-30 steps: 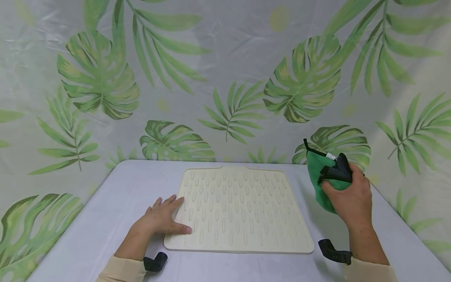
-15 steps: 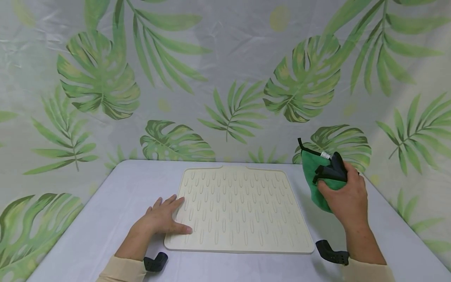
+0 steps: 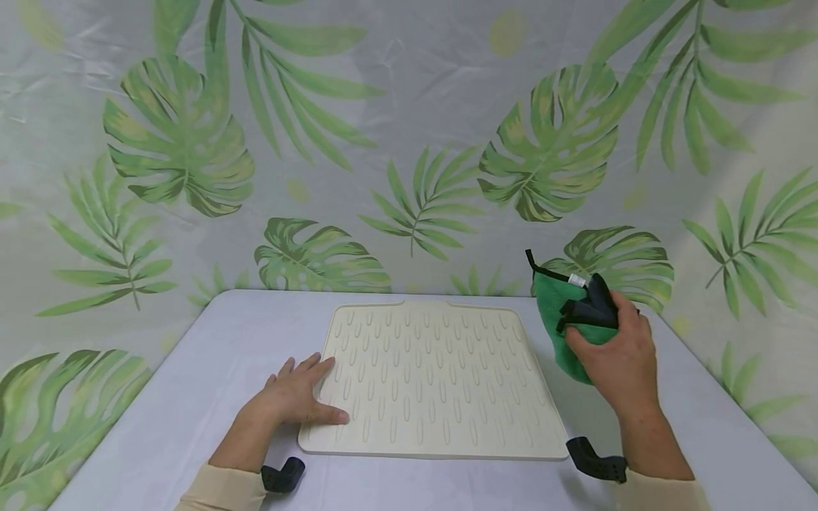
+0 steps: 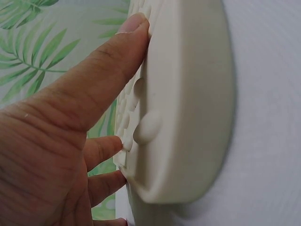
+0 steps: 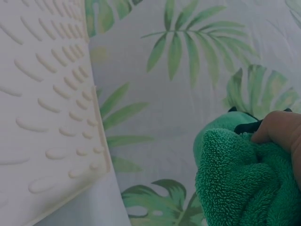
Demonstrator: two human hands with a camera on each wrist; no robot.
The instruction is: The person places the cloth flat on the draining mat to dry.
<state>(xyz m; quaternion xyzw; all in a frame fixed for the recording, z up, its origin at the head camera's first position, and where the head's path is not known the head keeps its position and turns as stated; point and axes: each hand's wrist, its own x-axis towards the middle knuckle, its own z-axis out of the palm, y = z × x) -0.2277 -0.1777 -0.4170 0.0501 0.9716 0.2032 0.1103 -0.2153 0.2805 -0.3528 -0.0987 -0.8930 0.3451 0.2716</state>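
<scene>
A cream mat (image 3: pixel 434 383) with rows of raised oval ridges lies flat in the middle of the table. My left hand (image 3: pixel 290 392) rests at its left edge, fingers spread and thumb laid on the ridged top; the left wrist view shows the thumb (image 4: pixel 108 61) over the mat's thick rim (image 4: pixel 202 103). To the right of the mat, my right hand (image 3: pixel 620 355) grips a bunched green terry cloth (image 3: pixel 556 333) above the table. Black edging, a hanging loop and a white tag show on the cloth, with a black folded-looking part near the fingers. The cloth (image 5: pixel 235 179) hides most of the right fingers.
A white-covered table (image 3: pixel 249 333) bears the mat. Behind it hangs a pale sheet (image 3: pixel 434 92) printed with green leaves. A black wrist camera (image 3: pixel 597 460) sits on the right wrist, and another black wrist camera (image 3: pixel 283 474) on the left.
My right hand has moved left with the green cloth, closer to the mat's right edge. The left hand and the mat have stayed in place.
</scene>
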